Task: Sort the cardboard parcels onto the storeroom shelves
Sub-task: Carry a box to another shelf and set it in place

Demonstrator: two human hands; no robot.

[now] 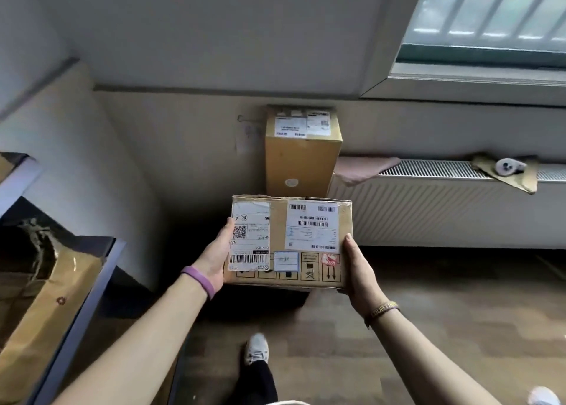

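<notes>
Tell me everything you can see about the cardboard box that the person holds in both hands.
The held box is brown, worn cardboard, lying roughly level in the air above the floor. White shipping labels with barcodes cover its top, and handling symbols are printed along the near edge. The left hand grips its left side, the right hand its right side.

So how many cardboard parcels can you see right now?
3. One parcel held between the left hand and right hand; a tall box standing by the wall behind it; a torn one on the left shelf. Others may be hidden.

Two cardboard parcels (288, 242) (301, 150); two hands (214, 260) (360, 270); one radiator (444, 208); one window (490, 21).
</notes>
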